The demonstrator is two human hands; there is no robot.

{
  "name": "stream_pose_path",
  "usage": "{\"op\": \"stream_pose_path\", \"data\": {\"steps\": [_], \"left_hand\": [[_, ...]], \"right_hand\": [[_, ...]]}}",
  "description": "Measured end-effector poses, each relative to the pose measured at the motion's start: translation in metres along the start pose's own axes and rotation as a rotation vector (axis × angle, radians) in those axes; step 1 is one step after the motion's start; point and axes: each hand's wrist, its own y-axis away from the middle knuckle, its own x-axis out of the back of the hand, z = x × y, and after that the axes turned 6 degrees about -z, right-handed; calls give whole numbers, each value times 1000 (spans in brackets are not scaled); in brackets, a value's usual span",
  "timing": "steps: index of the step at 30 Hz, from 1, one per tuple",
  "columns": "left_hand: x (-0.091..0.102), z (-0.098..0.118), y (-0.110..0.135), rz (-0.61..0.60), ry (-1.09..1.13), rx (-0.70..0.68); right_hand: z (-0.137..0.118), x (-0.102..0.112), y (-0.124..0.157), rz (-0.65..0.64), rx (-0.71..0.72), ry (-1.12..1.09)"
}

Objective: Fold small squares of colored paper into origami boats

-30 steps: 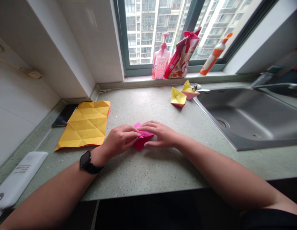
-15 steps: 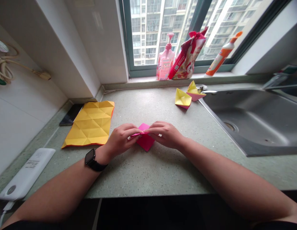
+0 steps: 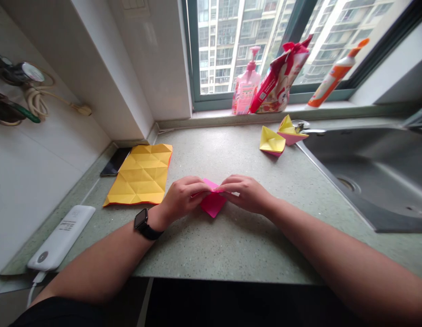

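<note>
A small pink piece of origami paper point(image 3: 213, 206) lies on the speckled counter, one corner toward me. My left hand point(image 3: 187, 196), with a black watch on its wrist, pinches a raised fold across its middle from the left. From the right, my right hand point(image 3: 247, 193) pinches the same fold, the fingertips of both hands almost meeting. The fingers hide part of the fold. Left of my hands lies a creased yellow sheet point(image 3: 141, 175) with an orange underside. Two folded yellow-and-pink paper pieces point(image 3: 272, 141) stand farther back on the right.
A steel sink point(image 3: 367, 172) is set into the counter point(image 3: 211, 254) on the right. At the left are a white power bank point(image 3: 63, 236) with a cable and a dark phone point(image 3: 116, 161). A pink pump bottle point(image 3: 247, 88), a red bag point(image 3: 282, 79) and an orange-white bottle point(image 3: 333, 77) line the windowsill.
The camera view has turned slightly left, so everything sits farther right. Both hands keep their pinch on the pink paper's fold, with little visible change in the paper.
</note>
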Motion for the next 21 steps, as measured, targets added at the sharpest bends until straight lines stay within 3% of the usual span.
{"op": "stream_pose_path", "data": {"steps": [10, 16, 21], "left_hand": [[3, 2, -3, 35, -106, -7], [1, 0, -1, -7, -122, 53], [-4, -3, 0, -184, -101, 90]], "right_hand": [[-6, 13, -1, 159, 22, 147], [0, 10, 1, 92, 12, 141], [3, 4, 1, -40, 5, 118]]}}
